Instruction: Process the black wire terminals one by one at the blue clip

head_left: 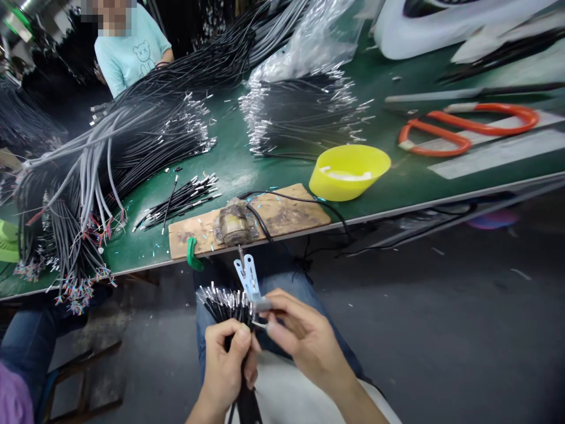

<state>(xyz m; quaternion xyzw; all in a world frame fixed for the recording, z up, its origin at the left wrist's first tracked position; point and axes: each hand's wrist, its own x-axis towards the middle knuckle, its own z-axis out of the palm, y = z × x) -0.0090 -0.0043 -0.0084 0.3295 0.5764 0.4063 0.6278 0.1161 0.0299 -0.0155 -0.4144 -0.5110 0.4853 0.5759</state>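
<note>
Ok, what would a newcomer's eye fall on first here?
Probably the bright yellow bowl on the green table, by the right end of the wooden board, then the orange-handled scissors farther right. Nearer the wearer, the left hand grips a bunch of silver-tipped black cables, with a light-blue clip by the right hand.

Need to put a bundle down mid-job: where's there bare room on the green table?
Bare tabletop shows between the yellow container, the orange-handled scissors and its front edge. A narrower gap lies between the central wire heap and short cables. Cable bundles crowd the left; the motor-like device sits on the wooden board; held cables crowd the blue clip.
</note>
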